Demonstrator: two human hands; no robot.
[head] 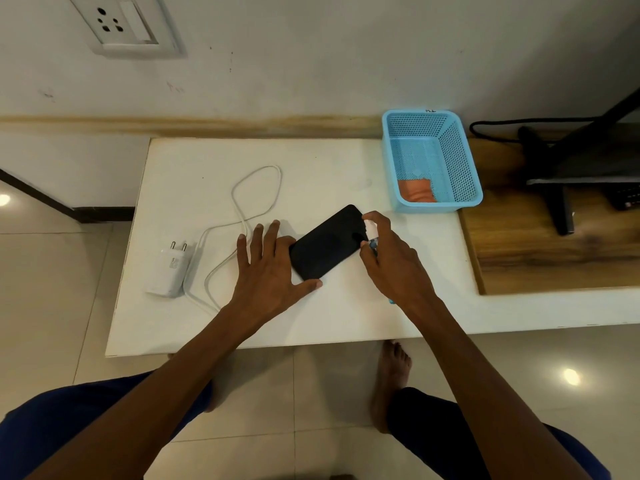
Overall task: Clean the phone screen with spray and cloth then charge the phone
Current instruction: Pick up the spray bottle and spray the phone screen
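Observation:
A black phone [327, 242] lies screen up and slanted on the white table [346, 161]. My left hand [268, 268] rests flat against the phone's near left end, fingers spread, thumb along its lower edge. My right hand [391, 258] is closed around a small spray bottle [371, 237], whose white nozzle points at the phone's right end; most of the bottle is hidden in the palm. An orange cloth [417, 190] lies inside the blue basket [460, 161]. A white charger plug [169, 268] with its looped white cable [242, 202] lies left of the phone.
A wall socket [126, 24] is on the wall at the upper left. A black monitor stand [554, 188] and black cable sit on the wooden surface at the right. The table's front edge is just past my knees; tiled floor lies below.

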